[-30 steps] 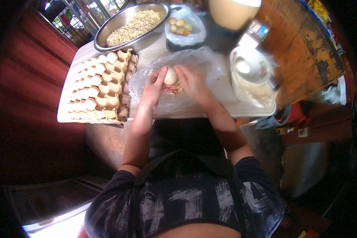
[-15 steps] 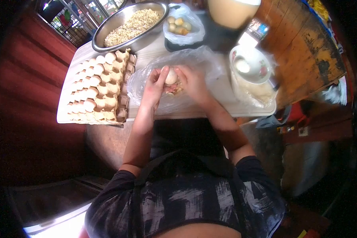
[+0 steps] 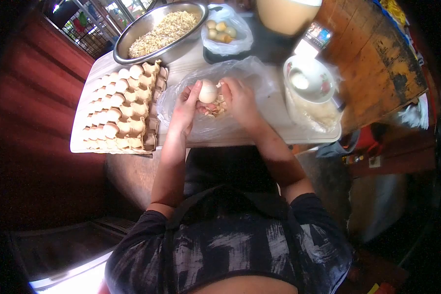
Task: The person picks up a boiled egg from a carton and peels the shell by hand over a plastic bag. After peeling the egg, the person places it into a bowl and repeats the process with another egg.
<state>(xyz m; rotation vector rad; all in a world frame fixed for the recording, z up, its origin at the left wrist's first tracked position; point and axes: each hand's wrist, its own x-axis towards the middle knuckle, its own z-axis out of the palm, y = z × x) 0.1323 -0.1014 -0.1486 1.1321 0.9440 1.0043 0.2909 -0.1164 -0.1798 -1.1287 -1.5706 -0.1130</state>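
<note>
My left hand (image 3: 186, 104) is closed around a pale egg (image 3: 208, 92), with the thumb along its near left side. Just right of the egg, my right hand (image 3: 238, 98) has its fingertips pinched on a small whitish piece of eggshell (image 3: 219, 85). Broken eggshell bits (image 3: 220, 106) lie below the egg on a clear plastic bag (image 3: 252, 73) spread over the table. A flowered white bowl (image 3: 324, 87) to the right holds one peeled-looking white egg (image 3: 299, 81).
Egg cartons (image 3: 140, 122) with several eggs stand at the left. Behind are a metal basin (image 3: 120, 53) of husk-like flakes, a plastic bag (image 3: 245, 36) of several eggs and a large tan container (image 3: 284, 17). A lit phone (image 3: 320, 36) leans behind the bowl.
My right hand has drawn slightly away from the egg with a shell piece at its fingertips. The egg now sits more in my left hand, and more shell bits show below.
</note>
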